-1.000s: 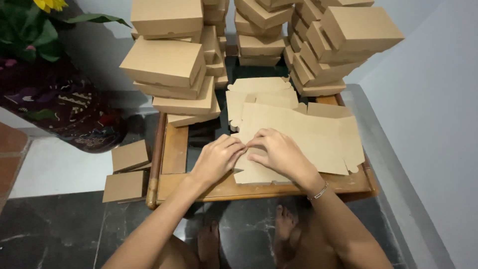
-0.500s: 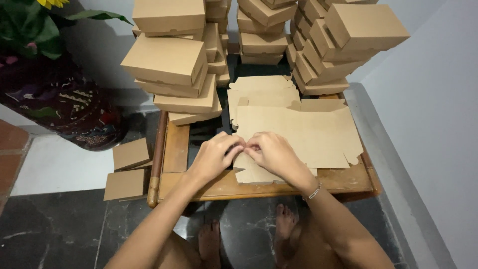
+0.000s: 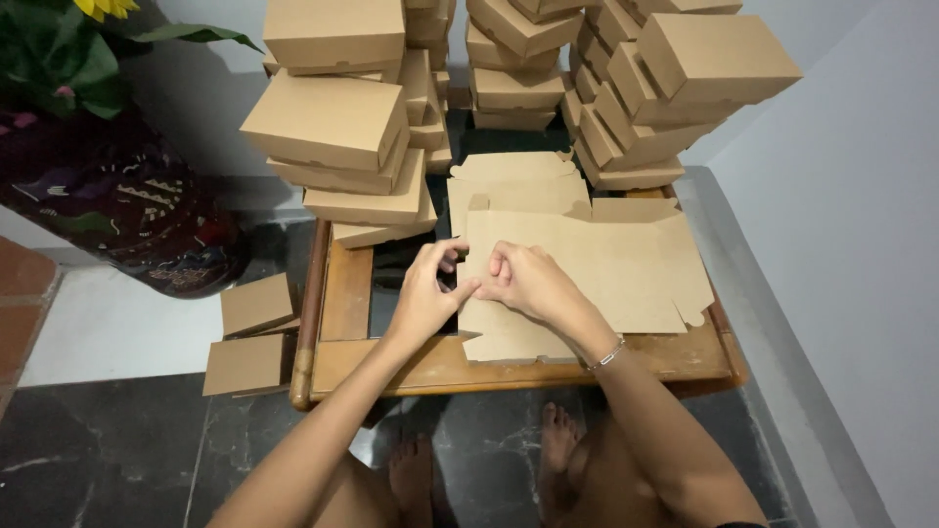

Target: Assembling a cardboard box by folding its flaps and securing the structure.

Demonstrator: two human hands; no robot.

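A flat, unfolded brown cardboard box blank (image 3: 606, 269) lies on a small wooden table (image 3: 342, 293). My left hand (image 3: 425, 293) and my right hand (image 3: 523, 279) meet at the blank's left edge, both pinching a flap there. A thin bracelet sits on my right wrist. More flat blanks (image 3: 514, 181) lie stacked underneath and behind the top one.
Tall stacks of folded brown boxes stand at the left (image 3: 337, 127), back (image 3: 514, 59) and right (image 3: 675, 78) of the table. Two small boxes (image 3: 254, 332) lie on the floor to the left. A dark patterned vase (image 3: 127, 205) with plants stands at far left. A white wall (image 3: 841, 244) runs along the right.
The top blank has shifted to the right and slightly away. Both hands slid to its left edge and now pinch a flap.
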